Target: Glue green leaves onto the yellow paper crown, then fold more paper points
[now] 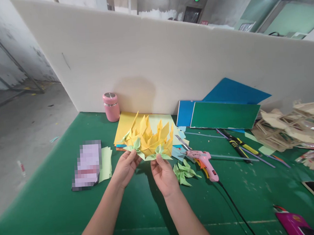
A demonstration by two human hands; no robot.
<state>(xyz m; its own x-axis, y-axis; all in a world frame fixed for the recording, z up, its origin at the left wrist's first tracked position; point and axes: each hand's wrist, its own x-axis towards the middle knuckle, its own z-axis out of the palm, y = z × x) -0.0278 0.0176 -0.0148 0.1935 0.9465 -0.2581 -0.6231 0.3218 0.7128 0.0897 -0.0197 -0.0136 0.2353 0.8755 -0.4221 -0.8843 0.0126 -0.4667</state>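
Note:
A folded yellow paper flower (150,139) with pale green paper leaves at its base is held up over the green table (56,203). My left hand (126,167) pinches its lower left edge by a green leaf. My right hand (163,173) grips its lower right edge under another green leaf. Both hands are closed on the paper piece. A small pile of loose green folded leaves (184,171) lies just right of my right hand.
A pink glue gun (205,160) with a black cord lies to the right, scissors beside it. A pink flask (111,106) stands at the white partition. Yellow, blue and green sheets (224,114), a blurred pad (88,164), and wooden pieces (286,128) lie around.

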